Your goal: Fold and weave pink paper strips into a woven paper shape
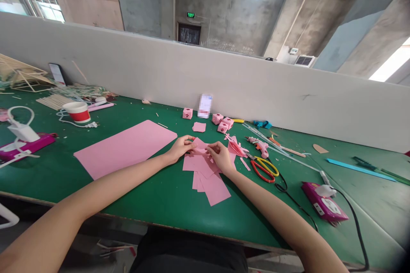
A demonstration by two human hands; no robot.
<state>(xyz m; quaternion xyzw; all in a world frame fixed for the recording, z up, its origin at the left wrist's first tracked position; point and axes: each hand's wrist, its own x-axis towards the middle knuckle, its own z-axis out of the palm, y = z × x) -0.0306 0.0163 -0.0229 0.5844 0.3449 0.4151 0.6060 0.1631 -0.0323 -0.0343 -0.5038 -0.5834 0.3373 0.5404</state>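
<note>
A small piece of pink paper [200, 145] is held up between my two hands. My left hand [182, 148] pinches its left edge, while the fingers of my right hand [219, 155] close on its right side. Beneath lie several overlapping pink paper pieces [215, 190] on the green table. Just right of my right hand are pink paper strips [236, 148] and scissors [265, 169] with red and yellow handles. Beyond my hands sit a stack of small pink squares [199, 127] and several folded pink paper cubes [187, 113] with dark diamond-shaped marks.
A large pink sheet [124, 149] covers the table left of my hands. Further left stand a paper cup [77, 112] and a magenta power strip [27, 147]. At right are a pink glue gun [259, 146], another power strip [325, 204] and cables. A grey partition [153, 74] runs behind.
</note>
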